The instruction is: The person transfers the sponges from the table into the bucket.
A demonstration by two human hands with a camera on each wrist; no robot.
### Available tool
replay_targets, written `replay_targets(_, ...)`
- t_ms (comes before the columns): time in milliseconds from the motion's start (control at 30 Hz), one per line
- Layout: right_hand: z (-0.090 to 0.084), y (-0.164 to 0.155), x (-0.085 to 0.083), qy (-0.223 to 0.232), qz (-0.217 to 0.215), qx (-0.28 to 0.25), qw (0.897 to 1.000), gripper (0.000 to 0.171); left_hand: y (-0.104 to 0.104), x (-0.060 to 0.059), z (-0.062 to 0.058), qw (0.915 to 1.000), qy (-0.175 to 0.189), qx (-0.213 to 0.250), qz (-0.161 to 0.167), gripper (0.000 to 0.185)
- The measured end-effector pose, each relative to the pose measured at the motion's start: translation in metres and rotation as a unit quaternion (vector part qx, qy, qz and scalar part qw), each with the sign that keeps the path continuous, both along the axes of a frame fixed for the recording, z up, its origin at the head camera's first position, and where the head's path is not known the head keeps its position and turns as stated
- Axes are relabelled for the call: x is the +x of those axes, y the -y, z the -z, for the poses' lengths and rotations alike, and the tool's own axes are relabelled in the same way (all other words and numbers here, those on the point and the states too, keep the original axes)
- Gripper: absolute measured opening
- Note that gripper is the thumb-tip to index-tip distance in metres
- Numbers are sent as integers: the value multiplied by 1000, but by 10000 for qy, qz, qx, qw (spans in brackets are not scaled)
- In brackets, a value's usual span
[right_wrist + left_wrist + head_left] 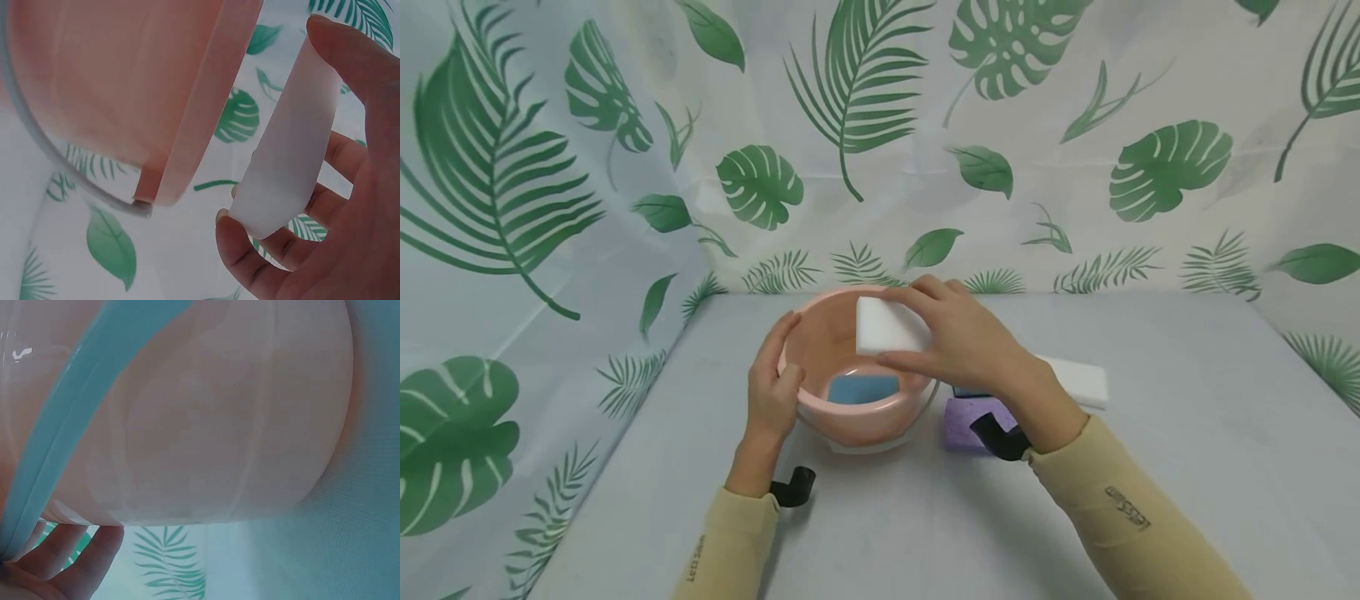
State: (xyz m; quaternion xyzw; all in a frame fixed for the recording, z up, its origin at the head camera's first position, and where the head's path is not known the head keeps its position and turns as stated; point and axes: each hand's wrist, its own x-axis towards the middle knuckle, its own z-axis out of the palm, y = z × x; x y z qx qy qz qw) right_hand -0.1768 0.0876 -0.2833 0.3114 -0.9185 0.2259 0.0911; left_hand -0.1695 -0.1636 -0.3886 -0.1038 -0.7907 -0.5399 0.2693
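While a white sponge block (886, 326) is being held above the mouth of the pink plastic bucket (831, 350), it is being pinched across its long edges by the thumb and fingers of the right hand (964, 342). The block is judged light, soft and compressible, best taken by its narrow sides. The bucket rim is being gripped by the left hand (773, 385), fingers curled over it; a blue sponge (862, 388) is lying inside.
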Motion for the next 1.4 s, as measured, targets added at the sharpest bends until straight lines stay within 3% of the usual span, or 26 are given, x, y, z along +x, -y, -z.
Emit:
replay_targets(467,-1,33,-16,573,57,827,9949,80,4,-2,2,9998,-78,60,189,66)
replay_targets(667,0,46,-24,906,53,1335,9869,80,5,-2,2,9998,-51,-26,202,66)
replay_targets(867,0,53,-28,1162,-213,1816,9762,79,6,-4,4,9997,-41,2,236,67)
replay_targets(1133,-1,53,-28,1199,-353,1561,9798,80,6,-4,2,9999,45,-63,126,68)
replay_targets(1400,-10,48,-22,808,-379,1194,9888,75,4,-3,2,9999,114,-79,69,68)
